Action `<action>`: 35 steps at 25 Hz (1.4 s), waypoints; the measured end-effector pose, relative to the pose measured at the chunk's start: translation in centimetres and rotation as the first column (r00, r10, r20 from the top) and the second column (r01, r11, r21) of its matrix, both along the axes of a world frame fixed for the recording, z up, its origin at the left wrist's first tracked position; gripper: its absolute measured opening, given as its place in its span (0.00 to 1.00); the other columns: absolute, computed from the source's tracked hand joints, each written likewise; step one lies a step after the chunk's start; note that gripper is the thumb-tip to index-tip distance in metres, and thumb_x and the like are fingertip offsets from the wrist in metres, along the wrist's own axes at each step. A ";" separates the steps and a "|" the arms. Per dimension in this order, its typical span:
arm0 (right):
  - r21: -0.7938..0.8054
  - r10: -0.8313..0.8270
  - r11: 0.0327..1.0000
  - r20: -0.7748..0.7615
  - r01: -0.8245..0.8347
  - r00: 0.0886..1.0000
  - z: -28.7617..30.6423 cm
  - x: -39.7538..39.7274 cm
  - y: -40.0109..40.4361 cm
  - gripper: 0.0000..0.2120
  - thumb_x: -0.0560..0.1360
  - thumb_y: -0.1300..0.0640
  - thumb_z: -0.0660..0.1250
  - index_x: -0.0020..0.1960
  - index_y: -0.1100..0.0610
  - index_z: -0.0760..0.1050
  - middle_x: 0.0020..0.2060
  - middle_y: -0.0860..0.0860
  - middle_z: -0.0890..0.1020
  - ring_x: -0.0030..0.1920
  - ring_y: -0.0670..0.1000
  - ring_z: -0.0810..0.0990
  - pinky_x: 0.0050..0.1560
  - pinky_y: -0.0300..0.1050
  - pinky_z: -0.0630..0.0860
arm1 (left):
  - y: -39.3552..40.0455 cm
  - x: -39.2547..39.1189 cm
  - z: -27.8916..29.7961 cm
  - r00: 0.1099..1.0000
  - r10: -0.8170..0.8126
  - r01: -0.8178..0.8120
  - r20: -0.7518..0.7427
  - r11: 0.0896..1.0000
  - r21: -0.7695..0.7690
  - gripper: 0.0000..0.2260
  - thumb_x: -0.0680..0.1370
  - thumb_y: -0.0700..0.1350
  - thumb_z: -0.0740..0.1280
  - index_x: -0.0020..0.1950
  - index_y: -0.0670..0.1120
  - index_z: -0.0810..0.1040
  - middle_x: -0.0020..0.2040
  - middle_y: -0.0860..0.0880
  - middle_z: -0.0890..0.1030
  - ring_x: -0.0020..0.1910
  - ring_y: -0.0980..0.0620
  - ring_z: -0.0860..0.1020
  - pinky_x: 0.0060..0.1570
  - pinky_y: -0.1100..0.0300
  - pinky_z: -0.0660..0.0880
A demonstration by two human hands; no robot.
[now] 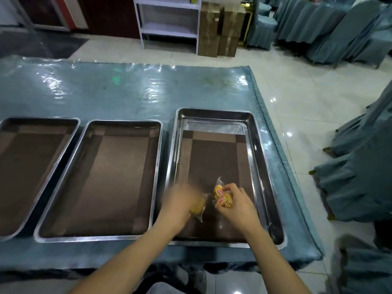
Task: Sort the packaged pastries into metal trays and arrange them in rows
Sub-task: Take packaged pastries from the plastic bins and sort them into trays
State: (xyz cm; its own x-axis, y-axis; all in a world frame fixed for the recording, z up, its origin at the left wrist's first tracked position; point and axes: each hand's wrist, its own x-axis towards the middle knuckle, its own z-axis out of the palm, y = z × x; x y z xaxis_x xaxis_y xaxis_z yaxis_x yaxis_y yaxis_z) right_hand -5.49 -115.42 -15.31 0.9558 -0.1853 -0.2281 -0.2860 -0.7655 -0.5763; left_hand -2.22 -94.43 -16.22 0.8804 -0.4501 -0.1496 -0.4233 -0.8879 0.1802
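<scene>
Single head-worn view — forward and steeply down, close above the table (127, 92) edge.

Three trays sit side by side on the table (127, 88): left tray (12, 230), middle tray (95, 237), right tray (261, 166), each with a mat inside. Both hands are over the right tray's near end, left hand (180, 203) on one pastry (197, 206), right hand (237, 203) on two pastries (222, 198) just beside it. Shelf (169, 20) and boxes (220, 28) stand behind the table; chairs (356, 166) to its right.
</scene>
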 end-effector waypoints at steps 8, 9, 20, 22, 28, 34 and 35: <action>0.033 0.106 0.994 -0.111 -0.103 0.988 -1.3 -0.3 -0.8 0.29 0.71 0.46 0.75 0.66 0.40 0.64 0.56 0.45 0.73 0.55 0.50 0.78 0.61 0.54 0.76 | -2.0 -1.7 -1.4 1.000 -0.009 0.008 0.015 0.997 0.076 0.30 0.75 0.43 0.71 0.74 0.55 0.65 0.72 0.50 0.66 0.75 0.45 0.59 0.76 0.41 0.51; 0.024 0.123 0.992 -0.121 -0.121 0.985 -1.3 -0.4 -1.0 0.31 0.71 0.46 0.75 0.67 0.39 0.62 0.57 0.46 0.74 0.56 0.51 0.78 0.62 0.55 0.75 | -2.0 -1.8 -1.6 1.000 -0.013 0.013 0.005 0.997 0.076 0.30 0.75 0.42 0.71 0.75 0.55 0.65 0.73 0.50 0.66 0.76 0.45 0.58 0.76 0.41 0.51; -0.183 0.162 0.969 -0.051 -0.168 0.986 -1.5 0.4 -1.5 0.27 0.77 0.41 0.67 0.73 0.45 0.65 0.67 0.48 0.73 0.67 0.55 0.72 0.67 0.56 0.69 | -0.7 -2.9 -1.2 0.999 0.028 -0.031 -0.025 0.995 -0.096 0.22 0.78 0.49 0.66 0.72 0.55 0.69 0.70 0.53 0.70 0.74 0.49 0.63 0.75 0.50 0.57; -0.162 0.197 0.968 0.005 -0.193 0.980 -1.1 0.7 -0.8 0.25 0.78 0.43 0.67 0.73 0.45 0.66 0.66 0.48 0.74 0.66 0.53 0.73 0.66 0.55 0.70 | -0.5 -3.0 -0.6 0.997 0.080 -0.080 -0.004 0.986 -0.148 0.20 0.79 0.48 0.64 0.71 0.55 0.70 0.70 0.54 0.71 0.73 0.51 0.64 0.73 0.53 0.58; -0.096 0.310 0.949 0.115 -0.300 0.944 0.6 2.4 2.2 0.19 0.80 0.48 0.66 0.70 0.45 0.70 0.62 0.46 0.76 0.61 0.50 0.75 0.63 0.51 0.72 | 0.9 -3.1 2.1 0.979 0.204 -0.198 -0.004 0.944 -0.263 0.17 0.80 0.49 0.63 0.69 0.55 0.72 0.66 0.56 0.73 0.68 0.53 0.68 0.68 0.55 0.64; -0.056 0.397 0.918 0.183 -0.394 0.899 3.0 4.2 6.3 0.17 0.81 0.52 0.64 0.70 0.45 0.70 0.65 0.44 0.75 0.63 0.47 0.73 0.68 0.50 0.71 | 4.0 -2.9 4.9 0.935 0.355 -0.330 0.001 0.871 -0.365 0.15 0.81 0.48 0.65 0.67 0.55 0.73 0.64 0.56 0.75 0.63 0.54 0.71 0.65 0.53 0.68; -0.053 0.415 0.909 0.206 -0.413 0.886 3.4 4.4 7.1 0.17 0.81 0.52 0.64 0.70 0.45 0.70 0.64 0.44 0.75 0.62 0.46 0.73 0.67 0.50 0.71 | 4.7 -2.8 5.3 0.925 0.380 -0.351 0.005 0.859 -0.372 0.14 0.81 0.48 0.65 0.67 0.55 0.73 0.63 0.56 0.75 0.62 0.54 0.72 0.64 0.52 0.69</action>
